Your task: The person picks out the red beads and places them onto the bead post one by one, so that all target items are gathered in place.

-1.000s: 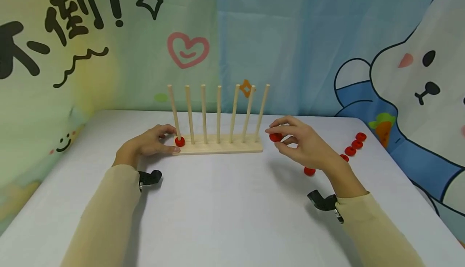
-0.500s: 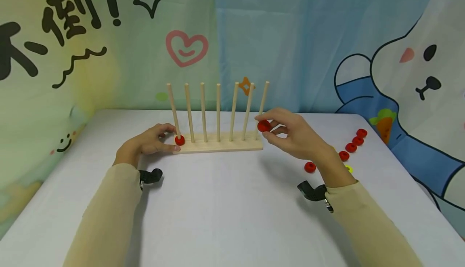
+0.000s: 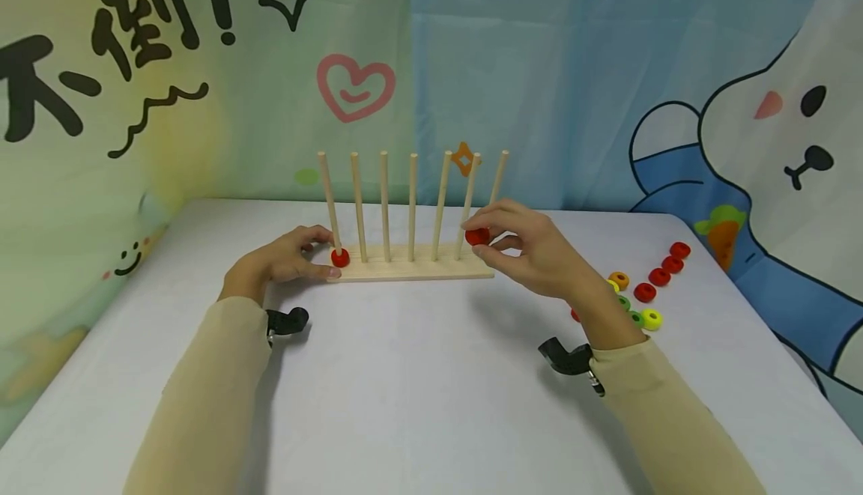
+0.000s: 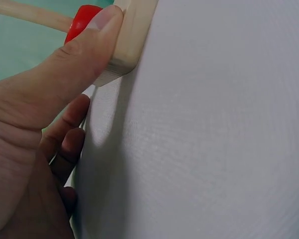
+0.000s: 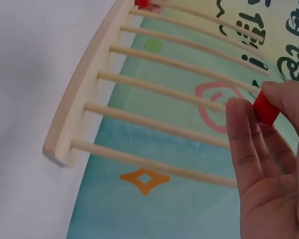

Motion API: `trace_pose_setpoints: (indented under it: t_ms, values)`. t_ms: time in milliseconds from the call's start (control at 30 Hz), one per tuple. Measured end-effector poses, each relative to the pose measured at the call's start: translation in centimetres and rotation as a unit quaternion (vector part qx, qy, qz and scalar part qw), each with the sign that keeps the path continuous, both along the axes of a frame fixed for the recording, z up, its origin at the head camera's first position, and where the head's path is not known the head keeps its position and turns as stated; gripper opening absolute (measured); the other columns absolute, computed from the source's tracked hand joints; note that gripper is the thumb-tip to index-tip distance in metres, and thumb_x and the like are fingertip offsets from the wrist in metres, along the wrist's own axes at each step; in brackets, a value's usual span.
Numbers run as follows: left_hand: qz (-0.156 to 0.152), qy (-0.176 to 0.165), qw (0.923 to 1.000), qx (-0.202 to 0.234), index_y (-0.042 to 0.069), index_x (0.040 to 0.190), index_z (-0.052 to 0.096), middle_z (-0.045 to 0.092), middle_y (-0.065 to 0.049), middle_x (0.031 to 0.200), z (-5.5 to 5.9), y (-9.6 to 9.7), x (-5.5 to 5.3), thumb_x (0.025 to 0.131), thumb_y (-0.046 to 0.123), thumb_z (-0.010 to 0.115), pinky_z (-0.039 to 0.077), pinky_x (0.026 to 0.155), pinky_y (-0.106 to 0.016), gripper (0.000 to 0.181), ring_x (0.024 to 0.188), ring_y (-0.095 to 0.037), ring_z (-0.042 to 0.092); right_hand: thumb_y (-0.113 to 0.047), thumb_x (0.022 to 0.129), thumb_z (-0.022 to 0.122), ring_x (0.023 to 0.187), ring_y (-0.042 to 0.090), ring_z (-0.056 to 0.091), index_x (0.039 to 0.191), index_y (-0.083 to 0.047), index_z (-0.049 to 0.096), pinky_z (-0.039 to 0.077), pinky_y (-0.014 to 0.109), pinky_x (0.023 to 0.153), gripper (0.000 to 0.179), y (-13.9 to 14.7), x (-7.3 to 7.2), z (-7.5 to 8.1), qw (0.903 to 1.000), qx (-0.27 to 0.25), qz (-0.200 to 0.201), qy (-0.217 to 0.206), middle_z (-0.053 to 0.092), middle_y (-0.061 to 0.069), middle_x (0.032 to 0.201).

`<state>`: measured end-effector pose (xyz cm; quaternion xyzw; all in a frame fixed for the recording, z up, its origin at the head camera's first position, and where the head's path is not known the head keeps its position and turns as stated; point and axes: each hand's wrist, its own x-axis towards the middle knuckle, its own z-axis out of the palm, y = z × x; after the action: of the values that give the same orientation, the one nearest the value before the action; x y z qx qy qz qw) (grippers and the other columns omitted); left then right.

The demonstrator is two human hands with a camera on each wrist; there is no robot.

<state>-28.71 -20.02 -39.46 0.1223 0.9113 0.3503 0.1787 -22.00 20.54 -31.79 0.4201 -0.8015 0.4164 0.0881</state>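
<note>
A pale wooden rack (image 3: 418, 272) carries a row of several upright pegs. Around the foot of its leftmost peg sits a red bead (image 3: 340, 257). My left hand (image 3: 286, 259) grips that end of the base; in the left wrist view the thumb (image 4: 84, 55) presses on the wood beside the bead. Thumb and fingertips of my right hand (image 3: 533, 248) pinch another red bead (image 3: 477, 236), which overlaps the right-hand pegs in the head view. From the right wrist, this held bead (image 5: 265, 109) appears beyond the middle of the pegs, off the base.
To the right on the white table (image 3: 404, 390) lie several red beads (image 3: 659, 276) in a slanting line. Nearer are an orange bead (image 3: 619, 279), a yellow bead (image 3: 652, 319) and green ones, partly hidden by my right forearm. A printed curtain (image 3: 526, 68) hangs behind the table.
My right hand has carried its red bead leftward and slightly up, from beside the rack to in front of the right-hand pegs. More coloured beads show behind the forearm. The left hand stays put.
</note>
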Motion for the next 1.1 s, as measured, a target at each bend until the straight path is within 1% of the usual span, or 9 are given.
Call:
trace_pose_setpoints:
  t_ms: [167, 300, 400, 467, 633, 700, 933, 1100]
  values:
    - [0.0, 0.002, 1.0, 0.002, 0.021, 0.129, 0.053, 0.037, -0.01, 0.147, 0.0, 0.0, -0.1, 0.077, 0.04, 0.084, 0.023, 0.11, -0.063, 0.063, 0.133, -0.04, 0.032, 0.0, 0.09, 0.07, 0.093, 0.015, 0.064, 0.119, -0.01, 0.066, 0.058, 0.029, 0.077, 0.032, -1.1, 0.3, 0.5, 1.0, -0.003, 0.004, -0.001, 0.06, 0.002, 0.117]
    - [0.002, -0.003, 1.0, 0.005, 0.021, 0.129, 0.053, 0.036, -0.01, 0.148, -0.1, 0.0, 0.0, 0.077, 0.041, 0.084, 0.023, 0.11, -0.063, 0.064, 0.133, -0.039, 0.032, 0.006, 0.088, 0.069, 0.09, 0.021, 0.064, 0.117, -0.003, 0.066, 0.058, 0.032, 0.076, 0.031, -2.2, 1.3, 1.7, 0.9999, -0.007, 0.005, -0.005, 0.06, 0.01, 0.114]
    - [0.004, -0.006, 1.0, 0.004, 0.021, 0.13, 0.053, 0.035, -0.01, 0.148, -0.2, 0.0, 0.1, 0.076, 0.042, 0.084, 0.023, 0.11, -0.063, 0.066, 0.134, -0.039, 0.031, 0.01, 0.087, 0.067, 0.089, 0.026, 0.063, 0.116, 0.002, 0.065, 0.059, 0.036, 0.074, 0.03, -2.9, 2.0, 2.4, 0.9998, -0.012, 0.015, -0.008, 0.059, 0.016, 0.112]
    - [0.004, -0.003, 1.0, 0.007, 0.02, 0.131, 0.052, 0.036, -0.01, 0.147, -0.2, 0.0, 0.2, 0.077, 0.041, 0.084, 0.023, 0.11, -0.062, 0.066, 0.134, -0.038, 0.031, 0.01, 0.087, 0.067, 0.089, 0.026, 0.063, 0.116, 0.002, 0.064, 0.059, 0.036, 0.074, 0.03, -3.2, 1.9, 2.4, 0.9997, -0.012, 0.019, -0.008, 0.059, 0.016, 0.112]
    - [-0.002, 0.01, 0.9996, 0.026, 0.018, 0.127, 0.051, 0.04, -0.01, 0.142, -0.2, 0.1, 0.2, 0.077, 0.035, 0.085, 0.022, 0.112, -0.059, 0.062, 0.132, -0.038, 0.034, 0.006, 0.088, 0.069, 0.091, 0.019, 0.063, 0.117, -0.004, 0.065, 0.058, 0.031, 0.075, 0.032, -3.4, 0.7, 1.3, 0.9996, -0.014, 0.025, -0.01, 0.06, 0.008, 0.115]
    - [-0.005, 0.011, 0.9995, 0.029, 0.017, 0.124, 0.051, 0.041, -0.01, 0.14, -0.2, 0.1, 0.2, 0.078, 0.034, 0.085, 0.022, 0.112, -0.057, 0.06, 0.131, -0.038, 0.034, 0.006, 0.087, 0.069, 0.091, 0.019, 0.063, 0.117, -0.004, 0.066, 0.058, 0.031, 0.076, 0.032, -3.6, 0.5, 1.3, 0.9995, -0.018, 0.026, -0.008, 0.06, 0.007, 0.115]
    - [-0.003, 0.013, 0.9997, 0.022, 0.016, 0.121, 0.052, 0.042, -0.01, 0.136, 0.0, 0.0, 0.2, 0.078, 0.036, 0.084, 0.022, 0.111, -0.058, 0.058, 0.13, -0.038, 0.034, 0.013, 0.085, 0.067, 0.086, 0.027, 0.063, 0.113, 0.006, 0.064, 0.058, 0.036, 0.075, 0.029, -5.7, 1.8, 3.3, 0.9976, -0.054, 0.043, 0.0, 0.059, 0.019, 0.111]
    - [-0.005, 0.007, 0.9996, 0.026, 0.016, 0.122, 0.052, 0.041, -0.011, 0.137, -0.1, 0.0, 0.1, 0.078, 0.036, 0.084, 0.022, 0.111, -0.059, 0.058, 0.13, -0.038, 0.034, 0.015, 0.084, 0.067, 0.087, 0.028, 0.064, 0.113, 0.008, 0.064, 0.058, 0.038, 0.076, 0.029, -6.8, 1.9, 3.8, 0.9971, -0.053, 0.053, -0.009, 0.059, 0.02, 0.111]
